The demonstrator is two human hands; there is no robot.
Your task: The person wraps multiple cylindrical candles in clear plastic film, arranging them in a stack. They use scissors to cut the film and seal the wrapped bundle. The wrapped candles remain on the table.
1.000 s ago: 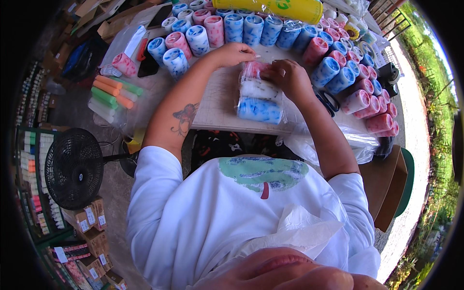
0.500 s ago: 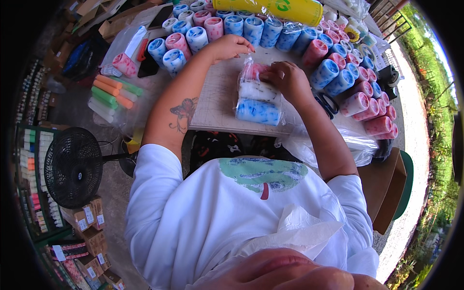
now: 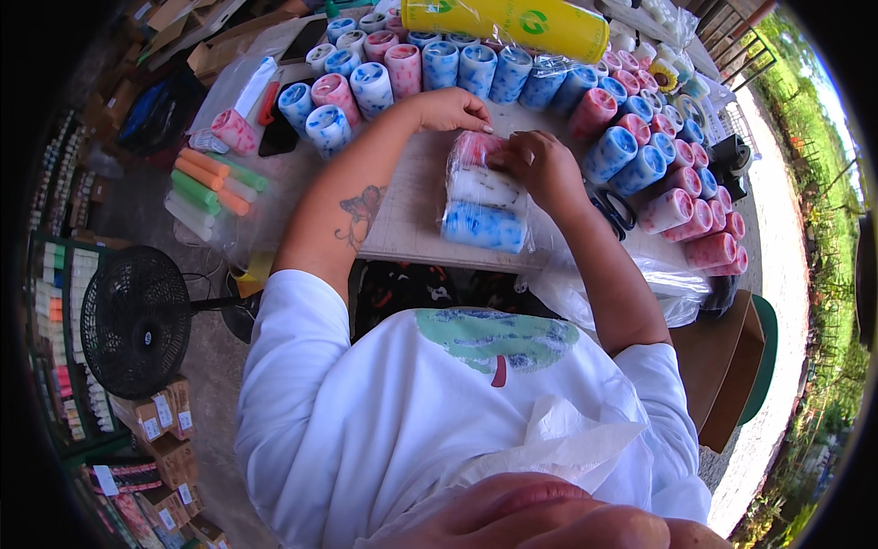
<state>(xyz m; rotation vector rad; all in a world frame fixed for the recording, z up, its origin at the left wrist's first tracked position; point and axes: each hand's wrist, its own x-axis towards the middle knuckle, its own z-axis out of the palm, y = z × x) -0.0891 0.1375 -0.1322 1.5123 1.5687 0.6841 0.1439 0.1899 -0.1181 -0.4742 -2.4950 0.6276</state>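
Observation:
On the table in front of me lies a pack of three candles (image 3: 485,224), red, white and blue, side by side in clear plastic wrap (image 3: 460,156). My right hand (image 3: 546,169) grips the pack's right side at the red candle (image 3: 476,146), fingers bent over its end. Just beyond the pack, my left hand (image 3: 455,111) pinches with its fingertips close to the far edge of the wrap. The bit of film between those fingertips is hard to make out.
Marbled blue and red candles (image 3: 477,69) stand in rows behind my hands and to the right. A yellow roll (image 3: 512,23) lies beyond them. Black scissors (image 3: 615,212) rest right of the pack. Bagged orange and green sticks (image 3: 197,188) lie left; a black fan (image 3: 137,320) stands nearby.
My left hand has come down a little and to the right, nearer the pack. The film that stood up at the red candle now lies lower. My right hand stays on the pack.

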